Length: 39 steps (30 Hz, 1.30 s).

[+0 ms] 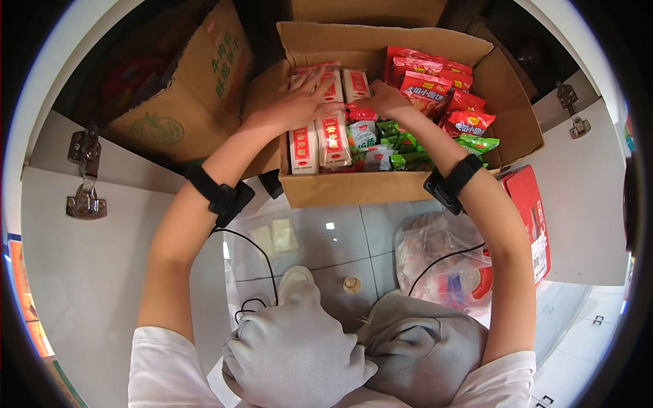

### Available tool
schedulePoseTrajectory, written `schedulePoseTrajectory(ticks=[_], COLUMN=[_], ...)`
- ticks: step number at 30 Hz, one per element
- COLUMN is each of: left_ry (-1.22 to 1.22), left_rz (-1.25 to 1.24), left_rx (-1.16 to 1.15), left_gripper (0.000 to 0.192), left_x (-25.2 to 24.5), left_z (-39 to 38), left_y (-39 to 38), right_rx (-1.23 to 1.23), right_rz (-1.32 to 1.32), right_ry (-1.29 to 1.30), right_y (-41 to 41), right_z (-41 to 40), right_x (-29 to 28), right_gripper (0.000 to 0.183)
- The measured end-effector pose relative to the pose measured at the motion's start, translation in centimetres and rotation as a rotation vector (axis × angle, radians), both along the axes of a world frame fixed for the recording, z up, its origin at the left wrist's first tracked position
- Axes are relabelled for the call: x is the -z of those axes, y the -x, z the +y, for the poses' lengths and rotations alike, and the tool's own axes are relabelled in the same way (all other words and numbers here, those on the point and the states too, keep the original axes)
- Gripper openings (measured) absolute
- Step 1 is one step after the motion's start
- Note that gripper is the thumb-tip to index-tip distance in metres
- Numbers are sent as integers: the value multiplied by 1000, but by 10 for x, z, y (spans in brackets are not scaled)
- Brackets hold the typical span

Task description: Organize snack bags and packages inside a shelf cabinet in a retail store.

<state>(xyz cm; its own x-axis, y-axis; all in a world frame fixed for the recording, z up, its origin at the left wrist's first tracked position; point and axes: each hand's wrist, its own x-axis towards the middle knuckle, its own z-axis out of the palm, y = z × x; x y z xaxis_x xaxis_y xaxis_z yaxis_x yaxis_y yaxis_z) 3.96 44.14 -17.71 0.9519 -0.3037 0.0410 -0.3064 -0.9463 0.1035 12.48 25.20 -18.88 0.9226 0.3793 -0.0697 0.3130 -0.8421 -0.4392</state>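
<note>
An open cardboard box (352,191) stands before me, packed with snack bags. My left hand (298,104) lies over the white packs at its left side, fingers spread and palm down. Two long white packs with red labels, the left one (304,150) and the right one (334,140), show below that hand. My right hand (386,100) reaches into the middle of the box, beside a shorter white pack (356,84) and a small red packet (362,113). Its fingertips are partly hidden, so its grip is unclear. Green-and-white snack bags (365,133) and red snack bags (426,92) fill the right side.
Another cardboard box (173,112) stands at the left inside the cabinet. Open cabinet doors flank me, the left door (117,265) and the right door (586,204). A clear plastic bag (433,250), a red carton (525,204) and a small round lid-like object (352,285) are on the floor side.
</note>
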Motion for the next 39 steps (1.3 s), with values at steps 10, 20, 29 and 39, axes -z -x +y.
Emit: schedulePoseTrajectory(ticks=[10, 20, 29, 39], left_ry=[-171, 309, 442, 385], left_rz=[109, 27, -269, -126], left_rx=[-4, 133, -91, -25], left_gripper=[66, 42, 24, 40], left_x=[13, 7, -18, -1], left_z=[7, 31, 43, 33], left_y=[-10, -15, 10, 15], right_rx=[67, 95, 73, -216], right_rz=[162, 645, 824, 29], right_ry=[-121, -570, -771, 151], right_y=[-8, -22, 3, -31], right_z=[23, -4, 44, 39], right_x=[-8, -25, -19, -11], right_gripper=[63, 31, 18, 34])
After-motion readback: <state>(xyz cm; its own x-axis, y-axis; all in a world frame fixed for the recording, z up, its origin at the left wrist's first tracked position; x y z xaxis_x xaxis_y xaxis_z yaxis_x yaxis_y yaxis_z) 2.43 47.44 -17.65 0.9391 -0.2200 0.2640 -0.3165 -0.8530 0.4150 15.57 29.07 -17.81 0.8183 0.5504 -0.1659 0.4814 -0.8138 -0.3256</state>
